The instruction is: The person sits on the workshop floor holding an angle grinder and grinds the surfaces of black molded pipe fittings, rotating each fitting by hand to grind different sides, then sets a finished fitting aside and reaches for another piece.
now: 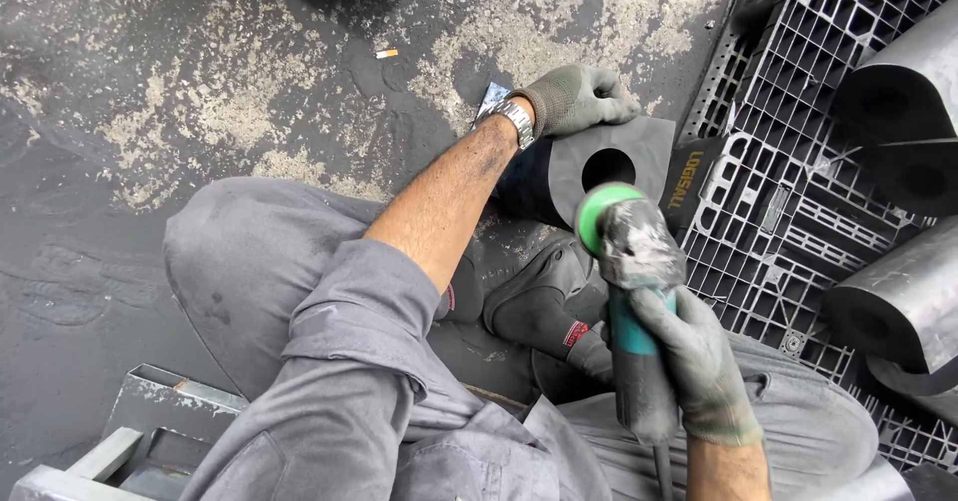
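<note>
The dark grey block (609,157), a squared slab with a round hole bored through its face, stands on the stained concrete floor (200,82) just left of the black plastic pallet (788,182), propped against the person's boots (539,301). Its surface is matt and smooth, the edges crisp. The left hand (577,97), in a grey knit glove with a metal wristwatch (511,117) at the cuff, is closed over the block's top edge. The right hand (699,361), also gloved, grips the teal body of an angle grinder (629,261), whose dusty head with its green disc hangs just below the hole. Similar bored blocks (898,92) lie on the pallet.
</note>
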